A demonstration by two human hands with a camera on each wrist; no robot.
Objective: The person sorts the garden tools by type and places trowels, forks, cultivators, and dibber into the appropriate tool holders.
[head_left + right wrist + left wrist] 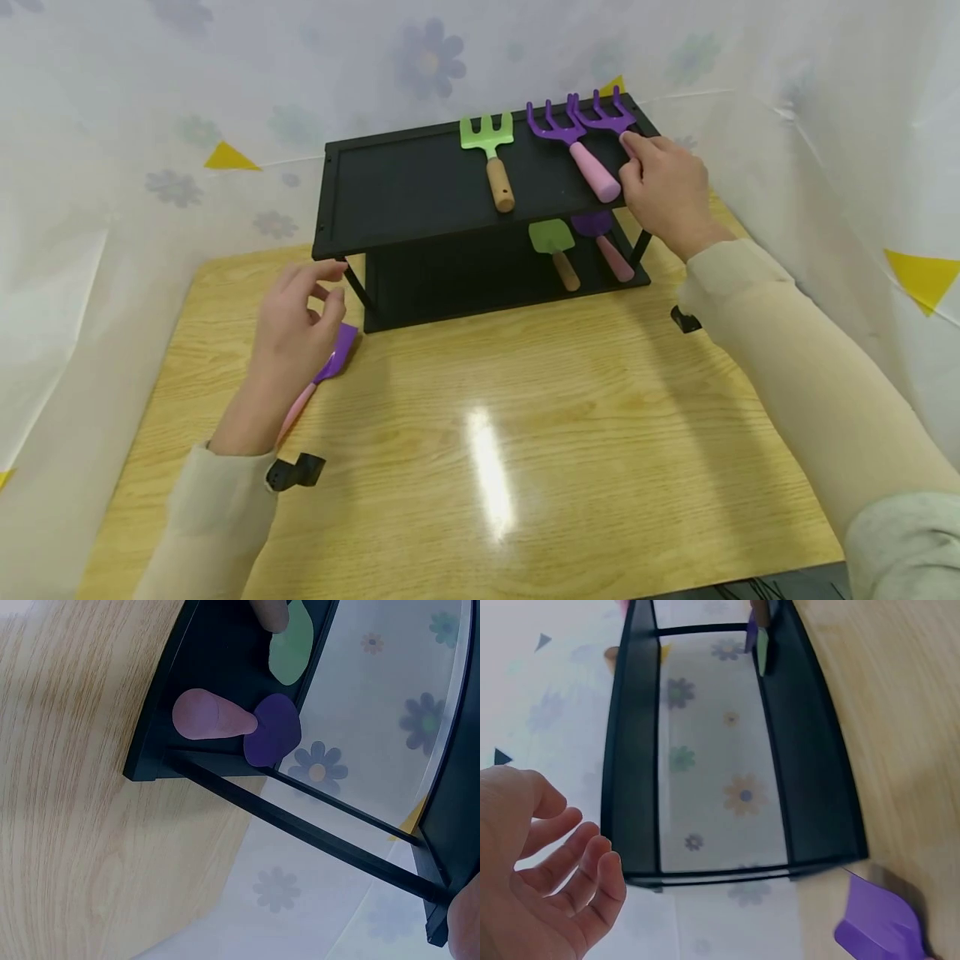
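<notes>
At the right end of the black two-tier rack [420, 192], my right hand [667, 187] grips a purple hand rake [611, 118] by its handle, which the fingers mostly cover. The rake's tines lie over the top shelf, touching or overlapping those of another purple hand rake [592, 167] with a pink handle. To the left of that lies a green hand fork [498, 179] with a wooden handle. My left hand [296, 321] hovers by the rack's left front corner, fingers loosely bent and holding nothing. Below it, a purple trowel [336, 354] with a pink handle rests on the table, partly hidden by the wrist.
On the lower shelf lie a green trowel [552, 237] with a wooden handle and a purple trowel [615, 258] with a pink handle. The wooden table [570, 433] extends in front of the rack. Flower-patterned white sheeting [427, 58] hangs behind and beside it.
</notes>
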